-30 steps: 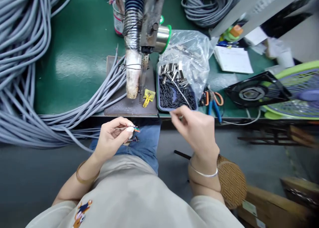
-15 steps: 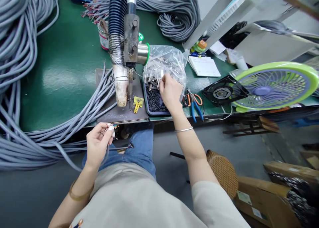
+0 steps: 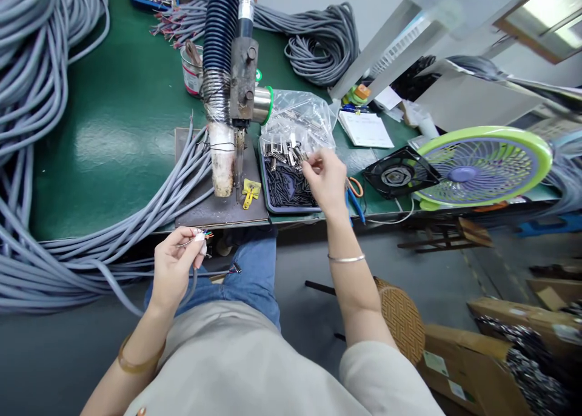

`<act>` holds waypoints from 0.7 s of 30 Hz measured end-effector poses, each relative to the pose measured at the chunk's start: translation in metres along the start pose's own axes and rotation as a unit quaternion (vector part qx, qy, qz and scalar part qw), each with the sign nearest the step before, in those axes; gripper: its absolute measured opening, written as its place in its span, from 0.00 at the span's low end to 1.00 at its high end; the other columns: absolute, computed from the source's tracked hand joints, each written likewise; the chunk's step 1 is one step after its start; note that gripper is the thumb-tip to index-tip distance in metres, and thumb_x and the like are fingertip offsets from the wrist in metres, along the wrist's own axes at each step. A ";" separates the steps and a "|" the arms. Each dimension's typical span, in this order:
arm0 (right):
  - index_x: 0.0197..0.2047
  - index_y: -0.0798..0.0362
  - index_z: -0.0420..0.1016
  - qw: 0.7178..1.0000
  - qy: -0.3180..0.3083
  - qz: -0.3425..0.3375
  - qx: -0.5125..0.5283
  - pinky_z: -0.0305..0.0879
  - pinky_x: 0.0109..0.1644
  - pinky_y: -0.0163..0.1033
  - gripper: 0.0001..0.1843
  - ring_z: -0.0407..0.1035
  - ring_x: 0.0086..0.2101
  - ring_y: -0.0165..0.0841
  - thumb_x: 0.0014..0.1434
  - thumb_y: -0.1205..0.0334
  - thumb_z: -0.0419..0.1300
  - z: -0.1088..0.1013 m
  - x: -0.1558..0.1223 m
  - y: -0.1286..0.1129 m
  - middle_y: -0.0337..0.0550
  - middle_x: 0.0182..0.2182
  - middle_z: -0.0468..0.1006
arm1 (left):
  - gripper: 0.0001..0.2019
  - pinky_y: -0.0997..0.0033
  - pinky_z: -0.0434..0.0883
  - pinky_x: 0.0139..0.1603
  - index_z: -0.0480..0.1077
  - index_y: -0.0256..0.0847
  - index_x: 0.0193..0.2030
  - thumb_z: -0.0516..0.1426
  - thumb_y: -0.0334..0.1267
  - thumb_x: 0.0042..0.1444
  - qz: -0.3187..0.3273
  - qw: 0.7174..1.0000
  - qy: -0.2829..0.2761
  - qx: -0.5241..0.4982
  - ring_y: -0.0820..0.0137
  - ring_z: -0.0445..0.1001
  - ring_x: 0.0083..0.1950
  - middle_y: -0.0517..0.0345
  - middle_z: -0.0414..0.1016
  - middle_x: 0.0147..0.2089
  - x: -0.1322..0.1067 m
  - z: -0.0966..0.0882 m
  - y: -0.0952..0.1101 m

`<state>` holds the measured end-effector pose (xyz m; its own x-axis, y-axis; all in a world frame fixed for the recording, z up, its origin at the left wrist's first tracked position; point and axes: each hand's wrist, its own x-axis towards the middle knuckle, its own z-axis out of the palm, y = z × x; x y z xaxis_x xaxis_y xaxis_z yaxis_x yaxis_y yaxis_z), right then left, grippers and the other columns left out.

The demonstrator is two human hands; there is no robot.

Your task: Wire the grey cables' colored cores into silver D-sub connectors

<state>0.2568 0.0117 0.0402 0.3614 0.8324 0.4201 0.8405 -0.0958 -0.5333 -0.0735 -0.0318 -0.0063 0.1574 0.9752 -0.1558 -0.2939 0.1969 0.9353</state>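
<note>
Between thumb and fingers, my left hand [image 3: 175, 261] grips the stripped end of a grey cable [image 3: 193, 282], whose thin coloured wires [image 3: 207, 234] fan out past the fingertips. My right hand [image 3: 326, 176] is over the right side of a dark tray [image 3: 291, 210], fingers curled and thumb near the index finger. Whether anything small is pinched there is too hard to make out. The tray carries metal connectors [image 3: 284, 152] at the back and black slim pieces [image 3: 286, 185] in front, with a clear plastic bag [image 3: 300, 110] behind.
A soldering iron [image 3: 239, 161] in a clamp [image 3: 243, 79] and a ribbed hose [image 3: 221, 34] stand left of the tray. Grey cables [image 3: 127, 222] cross the bench on the left. Blue pliers [image 3: 357, 207], a black fan [image 3: 400, 173] and a green-rimmed fan [image 3: 477, 173] lie to the right.
My right hand has shifted to the right and slightly down from the connectors toward the tray's right edge. The left hand keeps its hold on the cable. The view has turned slightly.
</note>
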 end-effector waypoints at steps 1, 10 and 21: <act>0.31 0.49 0.64 0.997 -0.009 0.007 0.075 0.70 0.37 0.37 0.08 0.73 0.34 0.31 0.58 0.66 0.60 -0.010 -0.008 -0.006 0.38 0.33 0.74 | 0.07 0.81 0.60 0.21 0.74 0.38 0.32 0.67 0.37 0.54 -0.002 1.000 0.000 -0.006 0.80 0.64 0.21 0.62 0.71 0.24 0.001 0.002 0.001; 0.34 0.52 0.71 0.943 -0.060 0.038 0.324 0.76 0.30 0.31 0.08 0.76 0.28 0.24 0.64 0.60 0.65 -0.013 -0.100 -0.071 0.39 0.42 0.79 | 0.11 0.82 0.55 0.18 0.72 0.36 0.29 0.68 0.38 0.51 -0.048 0.997 -0.053 0.034 0.83 0.57 0.17 0.64 0.68 0.20 0.009 0.034 0.012; 0.35 0.48 0.70 0.959 -0.007 -0.035 0.281 0.78 0.38 0.37 0.07 0.80 0.38 0.32 0.65 0.64 0.63 0.026 -0.126 -0.073 0.42 0.41 0.82 | 0.15 0.81 0.50 0.18 0.70 0.37 0.27 0.70 0.43 0.48 -0.061 0.996 -0.065 0.004 0.83 0.56 0.18 0.64 0.67 0.20 0.013 0.047 0.003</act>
<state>0.1397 -0.0718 0.0075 0.3033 0.8332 0.4624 0.5113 0.2671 -0.8168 -0.0283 -0.0237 0.0094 0.3128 0.9223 -0.2271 -0.2569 0.3124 0.9145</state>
